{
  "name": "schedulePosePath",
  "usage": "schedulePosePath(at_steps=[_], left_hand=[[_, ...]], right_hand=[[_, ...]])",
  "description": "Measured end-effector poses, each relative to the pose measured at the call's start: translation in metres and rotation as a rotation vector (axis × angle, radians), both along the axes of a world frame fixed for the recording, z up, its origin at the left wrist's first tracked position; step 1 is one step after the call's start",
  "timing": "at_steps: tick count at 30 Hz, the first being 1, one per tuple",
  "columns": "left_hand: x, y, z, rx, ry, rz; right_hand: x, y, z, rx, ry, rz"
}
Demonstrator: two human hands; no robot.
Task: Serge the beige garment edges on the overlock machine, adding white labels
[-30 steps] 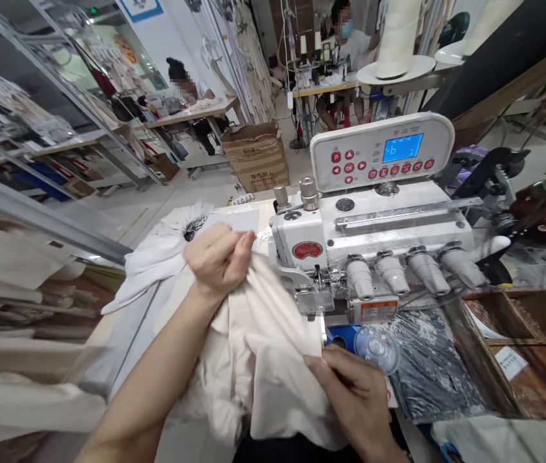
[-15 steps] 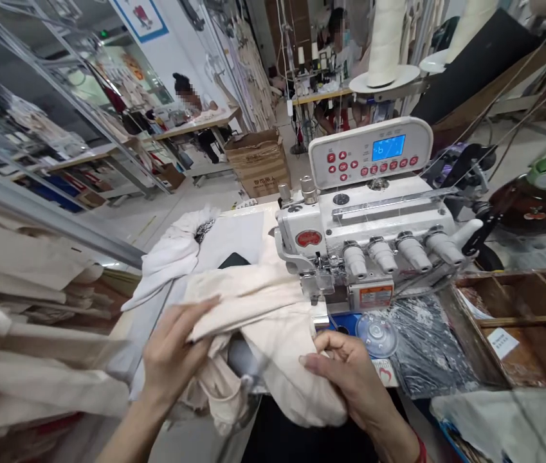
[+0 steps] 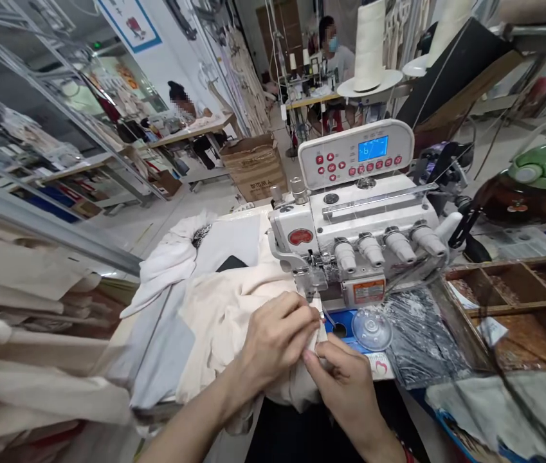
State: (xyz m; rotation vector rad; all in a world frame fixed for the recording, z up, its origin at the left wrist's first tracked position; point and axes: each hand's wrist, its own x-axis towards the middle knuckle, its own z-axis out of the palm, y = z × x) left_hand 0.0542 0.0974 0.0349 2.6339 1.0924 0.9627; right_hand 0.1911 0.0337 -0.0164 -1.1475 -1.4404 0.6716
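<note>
while the cream fabric (image 3: 219,315) lay bunched on the table in front of the overlock machine (image 3: 364,225), its near edge was held by both hands just below and to the left of the presser foot (image 3: 314,280). the left hand (image 3: 275,337) was curled over the cloth, the fingers drawn closed and the edge pinched at their tips. the right hand (image 3: 345,386) was set against it from the near side, its fingertips touching those of the left, and the same edge was nipped between thumb and forefinger. how much cloth was gathered inside either palm could not be told. the rest of the fabric was spread away to the left, where a dark flat object (image 3: 231,262) was partly covered by it and a white cloth bundle (image 3: 169,260) was heaped just beyond. a clear plastic disc (image 3: 372,329) was seen just right of the hands, beside a black plastic sheet (image 3: 417,334), with a wooden tray (image 3: 518,302) of compartments further right. a control panel (image 3: 355,154) with a lit blue screen was mounted on top of the machine, and a tall thread cone (image 3: 368,45) stood behind it. folded pale fabric (image 3: 22,379) was stacked at the far left.
</note>
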Motion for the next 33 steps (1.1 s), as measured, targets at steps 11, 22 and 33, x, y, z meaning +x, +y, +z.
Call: schedulePosePath(at_steps=[11,22,33], left_hand=[[-0.016,0.002,-0.016,-0.06,-0.291,0.073],[-0.022,0.012,-0.019,0.199,0.024,-0.072],[-0.152,0.022,-0.033,-0.045,0.074,0.345]], right_hand=[[-0.001,-0.009,-0.013,-0.21,0.518,-0.001],[-0.002,0.01,-0.014,-0.547,0.728,-0.058],[0.001,-0.013,-0.016,-0.413,0.458,0.059]])
